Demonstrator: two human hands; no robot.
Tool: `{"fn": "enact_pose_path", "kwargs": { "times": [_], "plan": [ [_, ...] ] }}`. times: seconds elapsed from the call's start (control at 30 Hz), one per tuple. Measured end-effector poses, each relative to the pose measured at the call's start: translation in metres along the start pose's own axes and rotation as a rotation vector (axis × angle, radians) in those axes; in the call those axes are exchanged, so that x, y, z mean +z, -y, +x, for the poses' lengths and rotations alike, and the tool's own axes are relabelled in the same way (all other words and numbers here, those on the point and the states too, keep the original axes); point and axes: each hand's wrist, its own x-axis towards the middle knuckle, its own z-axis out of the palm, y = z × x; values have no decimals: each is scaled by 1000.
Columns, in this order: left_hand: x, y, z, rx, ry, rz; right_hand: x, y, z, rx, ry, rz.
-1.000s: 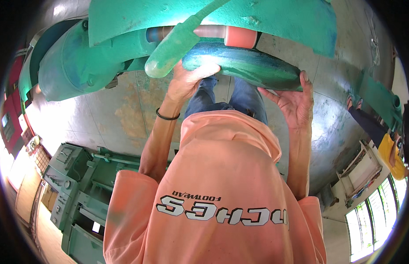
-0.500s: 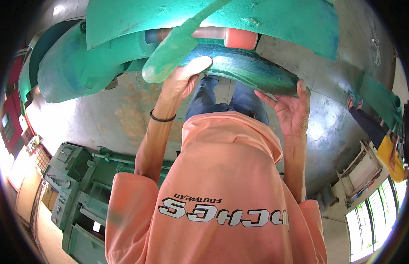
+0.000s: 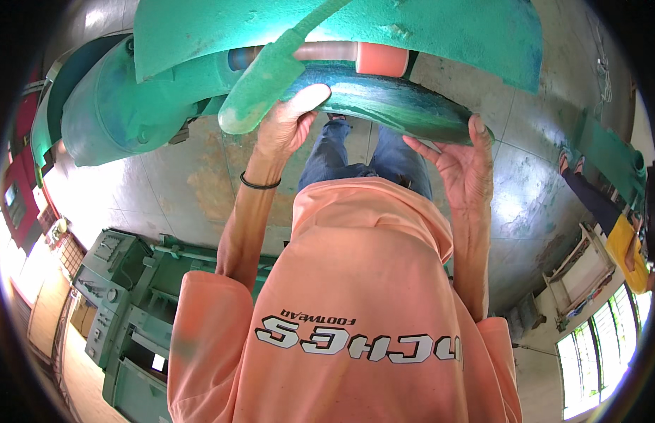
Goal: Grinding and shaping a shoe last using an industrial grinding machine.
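Note:
Both hands hold a long, curved dark piece [image 3: 401, 106], streaked and dusted green, whose exact kind I cannot make out. My left hand [image 3: 292, 120] grips its left end, thumb on top. At the right end my right hand [image 3: 462, 155] has its thumb against the edge and fingers underneath. The piece's far edge lies against or just below an orange-pink roller [image 3: 382, 59] on the shaft [image 3: 327, 51] of a green machine; contact is hard to tell. A green-dusted lamp head [image 3: 260, 88] on a thin arm hides part of the left end.
The machine's green hood [image 3: 341, 25] overhangs the roller, and its rounded housing [image 3: 105, 106] extends left. Behind me on the left stands a green control cabinet [image 3: 112, 296]. A person in yellow [image 3: 623, 243] is at the far right, near a wooden rack [image 3: 581, 271].
The dark piece and both hands have shifted slightly left and up in the picture. The grip looks the same. The lamp and machine also appear a little further left.

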Motion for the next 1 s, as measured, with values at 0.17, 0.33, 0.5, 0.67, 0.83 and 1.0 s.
{"fn": "enact_pose_path", "kwargs": {
  "times": [0.17,0.33,0.5,0.67,0.83,1.0],
  "plan": [
    [-1,-1,-4,-13,10,1,2,2,-2,7,4,4],
    [-28,8,0,9,39,-113,7,-3,-3,-33,10,-34],
    [-61,16,10,14,89,-160,16,-11,1,-81,26,-77],
    [-59,16,13,24,84,-151,19,-13,2,-83,-14,-76],
    [-46,13,7,23,48,-168,14,-11,0,-91,-16,-78],
    [-29,4,6,22,89,-146,8,-8,0,-79,6,-48]
  ]
}}
